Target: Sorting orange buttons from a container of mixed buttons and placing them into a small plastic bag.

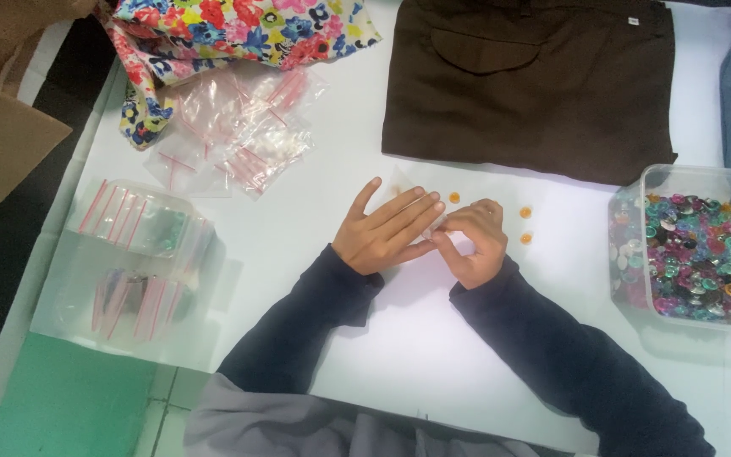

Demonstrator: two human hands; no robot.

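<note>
My left hand [384, 228] lies flat with fingers stretched out, pressing on a small clear plastic bag [403, 179] on the white table [399, 347]. My right hand [477, 240] is curled beside it, its fingertips pinched at the bag's edge next to my left fingertips. Three small orange buttons lie loose close by: one [454, 197] just above the fingers, two [525, 212] [525, 239] to the right of my right hand. What the right fingers pinch is hidden.
A clear tub [687, 178] of several mixed coloured buttons stands at the right. Folded brown trousers [535, 85] lie at the back, floral fabric [239, 30] at back left. Loose small zip bags [243, 127] and a box of filled bags [129, 262] are on the left.
</note>
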